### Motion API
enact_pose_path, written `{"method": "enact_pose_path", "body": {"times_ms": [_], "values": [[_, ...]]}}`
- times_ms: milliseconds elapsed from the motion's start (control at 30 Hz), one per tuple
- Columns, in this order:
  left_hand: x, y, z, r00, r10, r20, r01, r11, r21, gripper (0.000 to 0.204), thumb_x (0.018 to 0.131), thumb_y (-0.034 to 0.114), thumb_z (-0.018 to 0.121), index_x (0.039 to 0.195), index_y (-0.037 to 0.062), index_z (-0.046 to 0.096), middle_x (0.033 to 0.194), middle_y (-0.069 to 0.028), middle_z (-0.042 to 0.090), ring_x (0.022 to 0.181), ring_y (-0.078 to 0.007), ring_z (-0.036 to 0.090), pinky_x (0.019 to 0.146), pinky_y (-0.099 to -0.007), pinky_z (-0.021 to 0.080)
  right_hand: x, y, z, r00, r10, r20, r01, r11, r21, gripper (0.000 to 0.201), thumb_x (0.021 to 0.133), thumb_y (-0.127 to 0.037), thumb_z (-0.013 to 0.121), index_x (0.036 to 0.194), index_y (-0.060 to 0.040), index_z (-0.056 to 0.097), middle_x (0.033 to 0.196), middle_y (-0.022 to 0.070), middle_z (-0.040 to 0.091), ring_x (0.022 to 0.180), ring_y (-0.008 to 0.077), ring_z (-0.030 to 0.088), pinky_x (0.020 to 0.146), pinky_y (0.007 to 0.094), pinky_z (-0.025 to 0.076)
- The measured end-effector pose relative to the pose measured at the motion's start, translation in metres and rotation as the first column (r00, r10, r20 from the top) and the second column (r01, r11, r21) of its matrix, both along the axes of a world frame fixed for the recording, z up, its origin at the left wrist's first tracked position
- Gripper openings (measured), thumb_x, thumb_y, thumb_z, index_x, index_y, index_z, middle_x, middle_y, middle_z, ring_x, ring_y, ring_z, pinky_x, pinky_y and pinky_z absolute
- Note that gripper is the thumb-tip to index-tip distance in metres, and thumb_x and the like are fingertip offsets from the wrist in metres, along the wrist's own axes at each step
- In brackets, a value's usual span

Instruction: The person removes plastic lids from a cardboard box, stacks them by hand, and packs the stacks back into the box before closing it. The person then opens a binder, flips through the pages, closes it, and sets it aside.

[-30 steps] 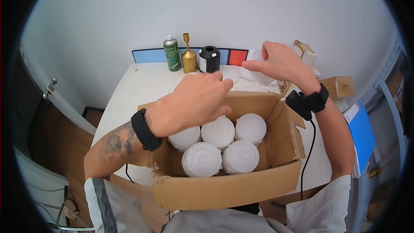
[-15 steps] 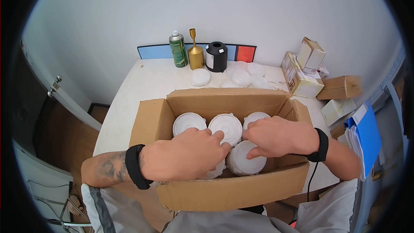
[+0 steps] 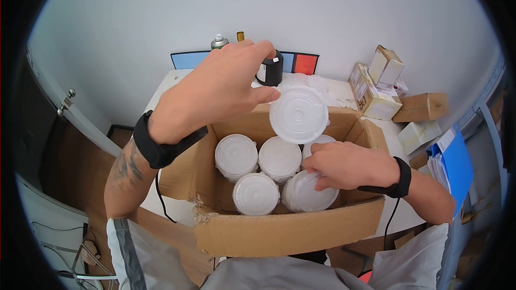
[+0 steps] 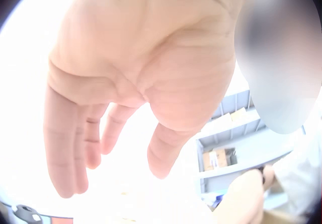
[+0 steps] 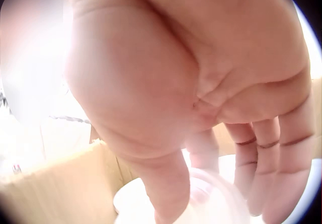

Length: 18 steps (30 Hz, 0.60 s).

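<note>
A cardboard box (image 3: 285, 233) holds several round white plastic pieces with ridged lid tops, including a back-left one (image 3: 236, 153), a middle one (image 3: 279, 158) and a front-left one (image 3: 256, 194). My left hand (image 3: 215, 88) is raised above the box's far left side, fingers loosely spread. Just right of its thumb, a translucent white round lid (image 3: 299, 115) appears in the air; the left wrist view shows nothing between those fingers. Inside the box, my right hand (image 3: 352, 166) pinches the edge of the front-right lid (image 3: 309, 193). Its fingers partly cover the back-right piece.
Beyond the box, a black container (image 3: 271, 70) hides part of a blue-and-red strip (image 3: 305, 64), near a spray can (image 3: 219, 43) mostly behind my left hand. Small cartons (image 3: 376, 96) stand at the back right, with a blue folder (image 3: 457, 156) below them. Cables run from both wrists.
Both hands came down into the box, the right from over the far table. Since then my left hand has risen up and away, with a lid now in the air; my right stays low.
</note>
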<state>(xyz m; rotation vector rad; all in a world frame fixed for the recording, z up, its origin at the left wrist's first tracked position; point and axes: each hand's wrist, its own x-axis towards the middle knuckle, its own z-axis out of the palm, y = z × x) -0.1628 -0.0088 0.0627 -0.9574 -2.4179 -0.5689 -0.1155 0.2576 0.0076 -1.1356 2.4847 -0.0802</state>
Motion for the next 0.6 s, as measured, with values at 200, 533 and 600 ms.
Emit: {"method": "enact_pose_path", "body": {"times_ms": [200, 533, 600], "values": [[0.011, 0.008, -0.018, 0.817, 0.233, 0.527, 0.155, 0.793, -0.589, 0.038, 0.090, 0.023, 0.079, 0.118, 0.0003, 0.066, 0.111, -0.0169, 0.069, 0.101, -0.0376, 0.068, 0.089, -0.0452, 0.055, -0.019, 0.021, 0.065, 0.978, -0.142, 0.156, 0.166, 0.974, -0.155, 0.022, 0.091, -0.021, 0.079, 0.096, -0.0025, 0.067, 0.078, 0.0093, 0.068, 0.081, 0.0250, 0.070, 0.077, 0.0412, 0.055], [0.016, -0.009, -0.063, 0.881, 0.175, 0.440, 0.247, 0.624, -0.742, 0.045, 0.086, 0.021, 0.082, 0.123, 0.0016, 0.064, 0.120, -0.0157, 0.063, 0.117, -0.0355, 0.063, 0.096, -0.0453, 0.054, -0.122, 0.040, 0.041, 0.735, -0.665, 0.133, 0.583, 0.518, -0.626, 0.037, 0.097, -0.032, 0.075, 0.102, 0.0032, 0.066, 0.083, 0.0097, 0.070, 0.072, 0.0155, 0.068, 0.059, 0.0297, 0.057], [0.020, -0.007, -0.054, 0.893, 0.176, 0.414, 0.211, 0.650, -0.730, 0.042, 0.086, 0.017, 0.081, 0.121, 0.0019, 0.065, 0.116, -0.0153, 0.062, 0.116, -0.0341, 0.062, 0.094, -0.0450, 0.054, -0.123, 0.036, 0.034, 0.627, -0.773, -0.093, 0.625, 0.571, -0.533, 0.039, 0.095, -0.034, 0.078, 0.100, 0.0031, 0.067, 0.080, 0.0096, 0.070, 0.069, 0.0162, 0.066, 0.060, 0.0301, 0.057]]}}
